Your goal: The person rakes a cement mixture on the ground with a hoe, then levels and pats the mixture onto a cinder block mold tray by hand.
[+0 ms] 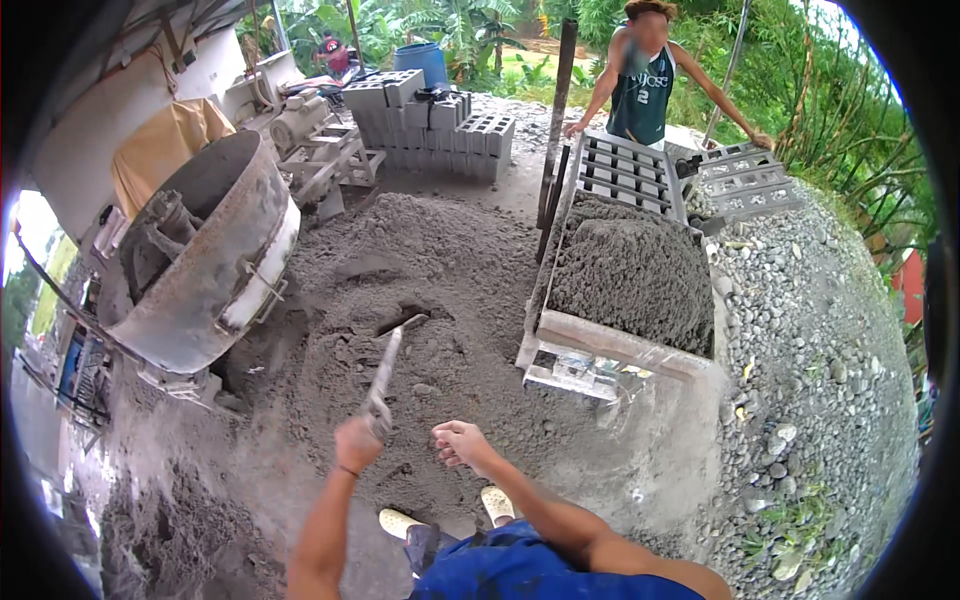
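Observation:
My left hand (pixel 358 443) is closed round the upper end of a shovel (pixel 388 368) with a pale, mortar-caked shaft. The shovel's far end is sunk in a heap of grey concrete mix (pixel 440 265), so most of its blade is hidden. To the right of the shaft, my right hand (pixel 462 444) hangs in the air over the mix. Its fingers are loosely bent and apart, with nothing in them.
At left stands a tilted drum mixer (pixel 225 260). A block-making machine's tray (pixel 620 338) at right holds piled mix, beside a block mould (pixel 625 172). A co-worker (pixel 640 90) stands behind it. Stacked hollow blocks (pixel 425 135) rise at the back; gravel (pixel 810 330) covers the right.

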Demonstrator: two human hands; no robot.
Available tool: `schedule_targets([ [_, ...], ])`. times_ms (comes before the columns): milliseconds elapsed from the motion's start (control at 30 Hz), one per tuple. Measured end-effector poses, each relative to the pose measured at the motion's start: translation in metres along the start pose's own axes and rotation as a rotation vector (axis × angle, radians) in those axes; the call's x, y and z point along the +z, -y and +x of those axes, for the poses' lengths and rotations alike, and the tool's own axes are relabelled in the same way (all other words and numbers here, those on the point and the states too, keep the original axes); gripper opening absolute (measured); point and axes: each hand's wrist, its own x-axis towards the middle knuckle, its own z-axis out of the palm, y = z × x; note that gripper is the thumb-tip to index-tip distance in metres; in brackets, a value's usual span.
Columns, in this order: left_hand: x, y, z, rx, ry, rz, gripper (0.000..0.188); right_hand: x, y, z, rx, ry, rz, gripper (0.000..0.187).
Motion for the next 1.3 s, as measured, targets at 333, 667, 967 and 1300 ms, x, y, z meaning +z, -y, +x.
schedule_targets([
  [333, -0.045, -0.134, -0.128, -0.225, 0.247, -0.208, 0.013, -0.043, 0.004, -0.031, -0.099, -0.058, 0.127, 0.019],
  [667, -0.250, -0.153, -0.077, -0.251, -0.034, 0.025, 0.032, -0.086, -0.003, -0.029, -0.069, -0.185, 0.216, 0.018],
  [967, -0.147, -0.156, -0.077, -0.247, -0.001, 0.066, 0.035, -0.086, -0.016, -0.014, -0.196, -0.086, -0.026, 0.021],
  [1300, -0.116, -0.187, -0.140, -0.250, 0.097, -0.075, 0.040, -0.212, 0.096, -0.073, -0.972, -0.940, -0.703, 0.020],
])
